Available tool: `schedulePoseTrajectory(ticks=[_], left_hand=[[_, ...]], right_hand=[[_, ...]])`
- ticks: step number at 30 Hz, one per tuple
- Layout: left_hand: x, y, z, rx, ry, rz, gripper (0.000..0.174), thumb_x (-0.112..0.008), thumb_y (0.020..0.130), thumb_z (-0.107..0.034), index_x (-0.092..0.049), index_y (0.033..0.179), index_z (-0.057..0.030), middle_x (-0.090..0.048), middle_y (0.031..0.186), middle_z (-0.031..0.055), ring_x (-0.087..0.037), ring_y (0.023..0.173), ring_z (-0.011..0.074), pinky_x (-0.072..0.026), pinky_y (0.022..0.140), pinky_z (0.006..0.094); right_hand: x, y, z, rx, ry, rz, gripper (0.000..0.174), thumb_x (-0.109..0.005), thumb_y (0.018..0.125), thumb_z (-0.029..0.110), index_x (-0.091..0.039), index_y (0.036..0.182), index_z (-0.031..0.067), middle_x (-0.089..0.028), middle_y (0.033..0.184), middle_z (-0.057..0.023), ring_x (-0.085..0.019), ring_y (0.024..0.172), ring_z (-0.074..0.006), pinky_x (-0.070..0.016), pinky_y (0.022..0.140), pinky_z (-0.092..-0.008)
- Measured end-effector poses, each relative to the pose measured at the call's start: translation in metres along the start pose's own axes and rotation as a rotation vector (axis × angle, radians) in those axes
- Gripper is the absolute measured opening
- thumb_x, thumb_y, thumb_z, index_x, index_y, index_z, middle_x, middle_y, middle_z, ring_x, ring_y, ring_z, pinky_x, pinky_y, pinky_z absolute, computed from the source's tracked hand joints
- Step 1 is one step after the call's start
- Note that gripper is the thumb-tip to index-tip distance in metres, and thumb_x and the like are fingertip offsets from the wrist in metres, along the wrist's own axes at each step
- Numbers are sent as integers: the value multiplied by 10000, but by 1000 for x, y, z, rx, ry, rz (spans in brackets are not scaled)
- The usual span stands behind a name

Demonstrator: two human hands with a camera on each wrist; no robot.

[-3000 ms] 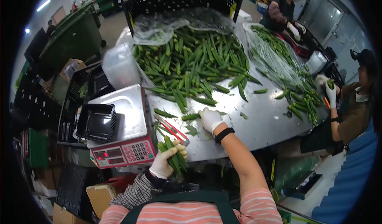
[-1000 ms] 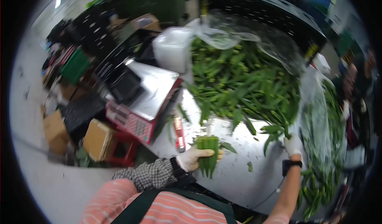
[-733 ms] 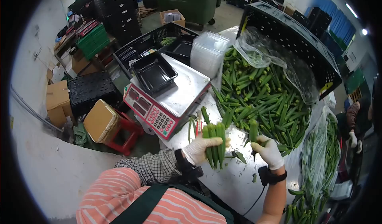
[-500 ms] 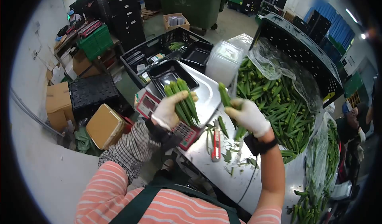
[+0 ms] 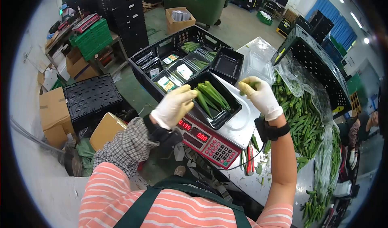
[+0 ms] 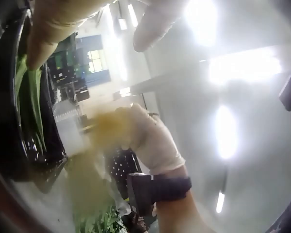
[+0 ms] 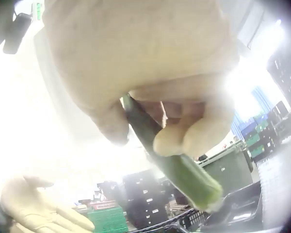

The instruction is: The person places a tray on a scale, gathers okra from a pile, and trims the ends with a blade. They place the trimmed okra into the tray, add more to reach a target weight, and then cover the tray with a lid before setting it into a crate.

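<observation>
My right hand (image 5: 262, 97), in a white glove, pinches an okra pod (image 7: 184, 177) between thumb and fingers, with the pod's cut end pointing down and away. Several okra pods (image 5: 212, 95) lie side by side in a black plastic tray (image 5: 236, 106). That tray sits on the metal plate (image 5: 241, 129) of a red scale (image 5: 214, 150) whose display is lit. At the tray's left edge is my gloved left hand (image 5: 174, 106), fingers apart and holding nothing. Its fingertips (image 6: 39, 56) are close over the okra in the left wrist view.
A black crate (image 5: 141, 72) with labelled okra packs stands beyond the scale. Near it are another black tray (image 5: 227, 64) and stacked clear containers (image 5: 256, 68). Loose okra (image 5: 301, 127) is heaped right; a red cutter (image 5: 250, 163) lies on the table.
The okra bunch has left my left hand and now lies in the tray. My right hand has moved up toward the tray with its pod. The head view has swung left.
</observation>
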State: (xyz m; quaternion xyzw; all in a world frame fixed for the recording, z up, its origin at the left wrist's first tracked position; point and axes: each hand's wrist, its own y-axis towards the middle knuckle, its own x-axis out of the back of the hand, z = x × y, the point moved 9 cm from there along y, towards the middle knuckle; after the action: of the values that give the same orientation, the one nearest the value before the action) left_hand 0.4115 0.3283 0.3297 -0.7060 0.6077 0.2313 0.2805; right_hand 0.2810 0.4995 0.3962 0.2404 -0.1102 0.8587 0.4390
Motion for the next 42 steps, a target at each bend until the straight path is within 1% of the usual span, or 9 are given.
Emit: schedulePoseTrajectory(ticks=[3,8,15,17,27,31,35,39,42], left_hand=[[48,3,-13,-122,-83,-86,406,-617,805,-95,-463,1163,19,-520,1093,105,-480,1090,231,-410,901,353],[45,-5,17,-10,-53,-55,355,-576,846,-168,-515,1152,3,-558,1131,102,-512,1075,219,-407,915,373],[4,-40,68,106,69,91,306,-533,880,-183,-536,1120,8,-583,1110,166,-598,950,221,-470,847,351],[-23,-46,98,192,123,205,303,-523,890,-183,-539,1090,44,-594,1073,162,-603,940,216,-478,841,331],[-96,-50,238,605,168,336,276,-507,906,-156,-538,1105,33,-596,1063,156,-603,923,202,-473,836,309],[-113,-41,258,623,137,270,331,-508,908,-184,-492,1172,15,-576,1106,133,-579,969,201,-453,853,310],[-121,-28,305,682,-158,105,355,-513,902,-192,-443,1193,0,-550,1132,122,-544,1033,210,-431,889,345],[-114,-32,319,706,-149,35,354,-530,890,-193,-444,1166,10,-564,1077,136,-562,982,237,-438,886,373],[-117,-39,323,738,-167,65,309,-528,889,-184,-482,1127,7,-580,1036,138,-574,952,240,-452,863,367]], right_hand=[[-30,-6,21,421,9,20,159,-608,789,70,-621,941,28,-582,997,-78,-560,910,-169,-459,758,-285],[-79,1,-27,272,-242,242,432,-616,755,244,-573,1160,98,-395,1345,-179,-399,1225,-293,-287,1029,-334],[104,-78,-101,-173,93,-256,242,-563,842,119,-607,1035,-21,-641,942,-43,-552,809,-91,-438,748,-226],[146,-113,-176,-97,-323,-284,224,-567,824,160,-620,987,15,-644,916,-80,-593,786,-181,-480,733,-312],[31,-164,-281,-319,-796,-97,216,-590,764,245,-623,792,33,-594,860,-182,-588,763,-348,-477,707,-412],[61,-190,-235,-450,-160,-159,189,-605,776,196,-616,760,8,-600,740,-126,-605,694,-251,-480,639,-360],[27,-220,-187,-397,10,239,228,-632,788,218,-646,863,4,-626,765,-123,-612,731,-193,-480,678,-310],[104,-192,-245,-237,-516,-344,392,-662,751,320,-603,955,-10,-609,887,-172,-613,766,-302,-486,686,-376],[107,-159,-285,-408,-724,-374,461,-672,736,323,-550,1025,-15,-599,887,-183,-599,771,-349,-478,685,-406]])
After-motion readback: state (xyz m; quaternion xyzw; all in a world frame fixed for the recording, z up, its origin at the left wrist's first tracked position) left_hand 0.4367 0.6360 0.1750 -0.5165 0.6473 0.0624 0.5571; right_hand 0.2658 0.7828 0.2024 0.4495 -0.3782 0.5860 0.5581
